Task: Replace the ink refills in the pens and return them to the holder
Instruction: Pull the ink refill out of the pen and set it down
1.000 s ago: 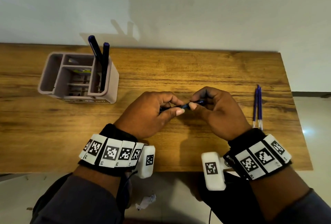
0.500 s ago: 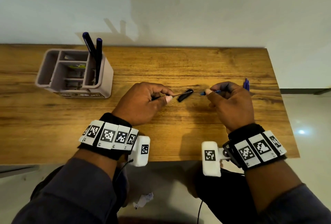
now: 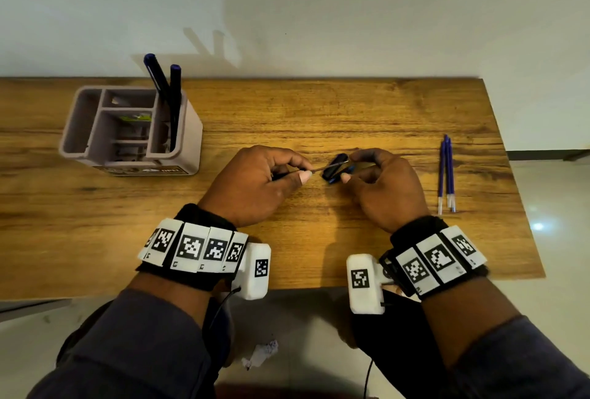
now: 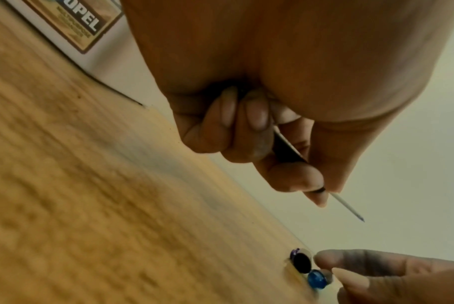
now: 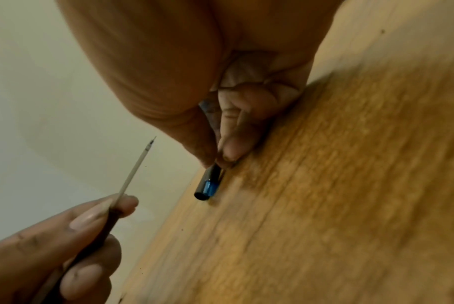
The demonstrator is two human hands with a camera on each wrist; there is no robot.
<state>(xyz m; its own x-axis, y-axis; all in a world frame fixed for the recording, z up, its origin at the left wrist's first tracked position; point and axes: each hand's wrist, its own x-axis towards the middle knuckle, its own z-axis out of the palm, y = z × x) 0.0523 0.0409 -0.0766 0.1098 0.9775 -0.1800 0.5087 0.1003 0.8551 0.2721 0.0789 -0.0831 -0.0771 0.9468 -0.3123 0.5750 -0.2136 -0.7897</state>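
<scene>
Two hands over a wooden table (image 3: 319,111): left (image 3: 255,184) pinches refill (image 5: 135,172), right (image 3: 383,188) pinches cap (image 5: 208,185).

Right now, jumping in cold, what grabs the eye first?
At the desk's centre, the left hand grips a pen barrel with its thin bare refill sticking out. The right hand pinches the black cap and blue tip piece on the wood. Spare blue refills lie at right.
</scene>
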